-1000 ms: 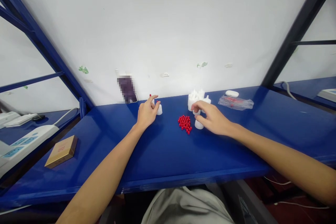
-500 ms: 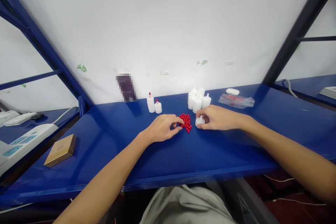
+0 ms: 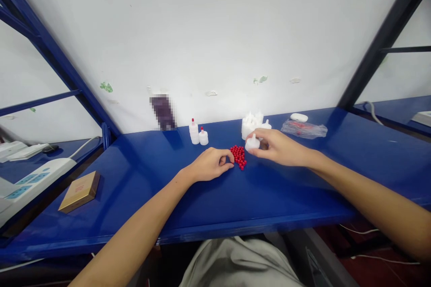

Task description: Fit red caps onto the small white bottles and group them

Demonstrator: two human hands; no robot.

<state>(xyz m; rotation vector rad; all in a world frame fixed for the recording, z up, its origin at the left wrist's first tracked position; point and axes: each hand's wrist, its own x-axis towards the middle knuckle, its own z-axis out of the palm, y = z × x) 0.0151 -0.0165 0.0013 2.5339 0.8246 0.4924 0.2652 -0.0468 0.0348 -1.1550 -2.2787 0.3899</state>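
Observation:
My right hand (image 3: 274, 145) grips a small white dropper bottle (image 3: 252, 143) between thumb and fingers, its bare pointed nozzle upward. The bottle is in front of a cluster of similar white bottles (image 3: 251, 126), which it and the hand partly cover. My left hand (image 3: 212, 164) rests at the left edge of a pile of small red caps (image 3: 239, 156). Its thumb and forefinger are curled closely together; whatever may be between the tips is too small to make out. Farther back stand white bottles with red tips (image 3: 194, 132), one of them shorter (image 3: 203, 136).
A clear plastic bag (image 3: 305, 129) with something red inside lies at the right rear, beside a white rounded object (image 3: 299, 117). A gold box (image 3: 80, 192) sits on the left of the blue table (image 3: 235, 206). Beyond is a white power strip (image 3: 33, 184). A white wall rises behind.
My right hand has lifted the white bottle and shifted it slightly left and back. My left forefinger has drawn in toward the thumb at the edge of the red caps.

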